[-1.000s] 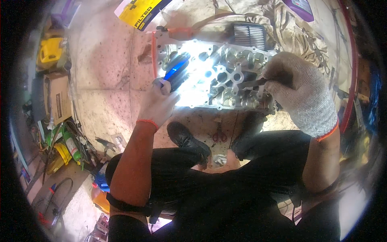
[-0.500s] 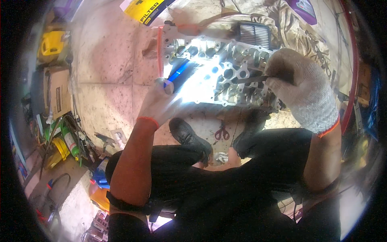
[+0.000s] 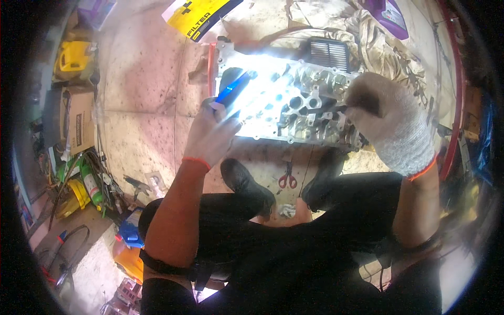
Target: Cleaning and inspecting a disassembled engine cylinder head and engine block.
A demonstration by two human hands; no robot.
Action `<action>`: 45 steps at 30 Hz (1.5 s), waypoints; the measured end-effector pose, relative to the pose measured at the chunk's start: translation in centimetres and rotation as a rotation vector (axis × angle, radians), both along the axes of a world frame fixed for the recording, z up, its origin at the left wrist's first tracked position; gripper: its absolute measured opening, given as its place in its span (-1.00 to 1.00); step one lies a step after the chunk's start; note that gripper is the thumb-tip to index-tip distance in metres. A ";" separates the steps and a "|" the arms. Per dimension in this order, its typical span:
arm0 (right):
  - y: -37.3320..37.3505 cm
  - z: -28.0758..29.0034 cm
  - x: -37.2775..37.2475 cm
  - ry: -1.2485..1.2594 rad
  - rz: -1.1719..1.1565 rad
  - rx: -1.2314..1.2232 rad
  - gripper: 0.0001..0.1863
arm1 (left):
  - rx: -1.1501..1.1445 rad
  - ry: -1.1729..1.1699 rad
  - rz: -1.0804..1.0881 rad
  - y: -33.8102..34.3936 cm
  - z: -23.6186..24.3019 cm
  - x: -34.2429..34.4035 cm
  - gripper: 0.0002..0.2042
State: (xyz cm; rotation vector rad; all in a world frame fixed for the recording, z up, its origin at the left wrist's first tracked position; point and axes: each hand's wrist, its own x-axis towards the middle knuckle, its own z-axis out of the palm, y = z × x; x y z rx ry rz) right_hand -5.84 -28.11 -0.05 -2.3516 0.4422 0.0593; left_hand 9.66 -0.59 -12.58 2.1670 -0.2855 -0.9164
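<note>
A metal engine cylinder head (image 3: pixel 283 137) lies on the floor in front of my feet, its middle washed out by bright light. In a white glove with a red cuff, my left hand (image 3: pixel 214 134) is closed around a slim blue work light (image 3: pixel 231 89) over the left part of the head. My right hand (image 3: pixel 386 121), in a knitted white glove, hovers at the head's right end with its fingers pinched. A thin dark tool (image 3: pixel 332 109) juts leftward from those fingers over the casting; its exact kind is unclear.
Red-handled scissors (image 3: pixel 287 181) lie between my shoes. Beyond the head are a ribbed black air filter (image 3: pixel 329 54), a crumpled beige cloth (image 3: pixel 375 39), a yellow-and-black filter box (image 3: pixel 202 16) and a purple bottle (image 3: pixel 391 18). A cardboard box (image 3: pixel 79 121) stands left.
The blue light in my left hand has turned, showing more of its side, and its glare has shifted. My right hand stays near the same end of the head. The whole view has shifted slightly.
</note>
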 end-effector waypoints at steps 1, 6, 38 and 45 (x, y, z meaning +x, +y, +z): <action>0.0 0.1 0.0 0.015 -0.014 -0.004 -0.81 | -0.003 -0.004 0.000 -0.3 0.0 0.0 -0.54; -0.5 0.4 -0.2 0.018 -0.037 -0.046 -0.81 | -0.322 0.034 0.149 -1.3 -0.8 0.6 -0.82; -2.4 -1.2 2.2 0.076 -0.165 0.102 -0.85 | -0.416 0.221 0.707 -4.9 3.3 3.2 -0.79; -2.2 0.0 2.2 0.065 -0.199 0.089 -0.85 | -0.314 0.140 0.507 -4.2 2.3 3.0 -0.81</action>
